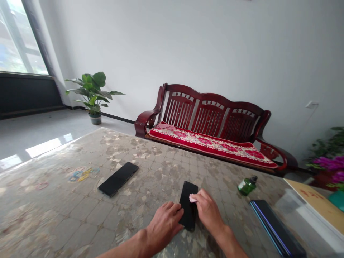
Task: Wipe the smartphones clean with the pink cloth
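A black smartphone lies flat, screen up, on the patterned tabletop in front of me. Along its left edge my left hand grips it, fingers bent and thumb near the lower corner. From the right, my right hand pinches a small, pale pinkish-white wad of cloth or tissue against the upper part of the screen. Its exact material cannot be made out. Farther left a second black smartphone rests on the table, apart from both hands.
Colourful rubber bands lie at the left. To the right stand a small green bottle, stacked phones and a translucent box. Beyond the table are a wooden bench and a potted plant.
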